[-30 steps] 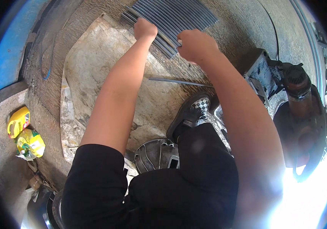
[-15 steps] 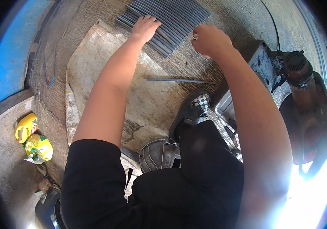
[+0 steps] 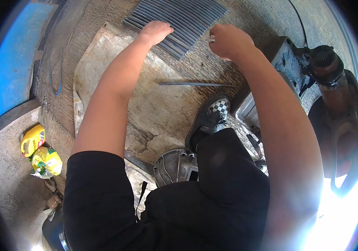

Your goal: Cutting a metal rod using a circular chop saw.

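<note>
A flat row of several grey metal rods (image 3: 183, 19) lies side by side on the ground at the far centre. My left hand (image 3: 156, 32) rests over the near-left part of this row, fingers reaching across the rods, their tips partly hidden. Just off the row's right end is my right hand (image 3: 231, 42), its fingers curled closed; whatever they hold, if anything, does not show. A single loose rod (image 3: 195, 84) lies nearer to me, crossing the edge of a worn, stained sheet (image 3: 103, 62).
At the right stand a bulky metal machine part (image 3: 279, 62) and a dark motor-like unit (image 3: 327, 65). A ribbed metal housing (image 3: 172, 167) sits by my shoe (image 3: 212, 117). On the left are a yellow bottle (image 3: 33, 139), a yellow-green bag (image 3: 47, 161) and a blue panel (image 3: 11, 62).
A rod that lay slanted across the row under my left hand now lines up with the others. My left hand has shifted slightly left; the right one stays nearly still.
</note>
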The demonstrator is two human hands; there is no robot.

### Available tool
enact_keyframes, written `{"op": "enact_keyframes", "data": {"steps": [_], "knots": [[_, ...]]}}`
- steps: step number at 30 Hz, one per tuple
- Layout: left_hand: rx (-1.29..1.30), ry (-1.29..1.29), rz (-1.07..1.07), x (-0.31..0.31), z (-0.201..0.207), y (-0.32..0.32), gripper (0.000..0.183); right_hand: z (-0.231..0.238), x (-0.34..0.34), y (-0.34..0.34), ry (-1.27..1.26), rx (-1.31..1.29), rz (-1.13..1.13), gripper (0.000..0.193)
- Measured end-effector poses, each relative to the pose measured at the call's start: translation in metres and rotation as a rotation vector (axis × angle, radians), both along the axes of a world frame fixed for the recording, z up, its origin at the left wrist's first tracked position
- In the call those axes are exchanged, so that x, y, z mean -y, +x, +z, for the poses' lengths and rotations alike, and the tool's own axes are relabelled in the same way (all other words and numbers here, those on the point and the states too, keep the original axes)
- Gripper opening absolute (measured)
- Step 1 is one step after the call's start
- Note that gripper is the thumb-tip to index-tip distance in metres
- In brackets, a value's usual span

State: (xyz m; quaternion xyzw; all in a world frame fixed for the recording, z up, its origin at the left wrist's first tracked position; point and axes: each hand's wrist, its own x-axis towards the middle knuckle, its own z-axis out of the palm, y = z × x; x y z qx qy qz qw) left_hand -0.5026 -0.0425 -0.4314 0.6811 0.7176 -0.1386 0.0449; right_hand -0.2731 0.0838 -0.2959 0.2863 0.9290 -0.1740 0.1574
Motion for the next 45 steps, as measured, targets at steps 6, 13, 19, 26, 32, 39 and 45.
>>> {"op": "enact_keyframes", "data": {"steps": [6,13,19,26,32,39,45], "knots": [[0.014,-0.134,-0.002,-0.009,0.011,0.006,0.028,-0.003,-0.005,0.006,0.028,0.011,-0.003,0.031],[-0.01,-0.182,0.029,-0.006,0.005,-0.008,0.024,-0.003,-0.002,0.002,0.032,-0.021,0.011,0.027],[-0.01,-0.137,0.022,-0.006,-0.003,-0.01,0.023,-0.001,-0.003,0.002,0.023,0.014,-0.008,0.027],[-0.043,-0.206,0.03,-0.011,0.007,0.001,0.026,-0.003,-0.003,0.002,0.016,0.008,-0.014,0.028],[-0.03,-0.204,0.061,-0.006,0.009,0.0,0.027,-0.001,-0.002,-0.001,-0.004,0.039,0.009,0.033],[-0.075,-0.257,0.034,-0.006,0.012,0.004,0.027,0.006,0.002,-0.001,-0.003,0.065,0.015,0.029],[-0.083,-0.225,0.031,-0.003,0.009,0.005,0.027,0.007,0.0,-0.002,-0.001,0.08,0.025,0.028]]}}
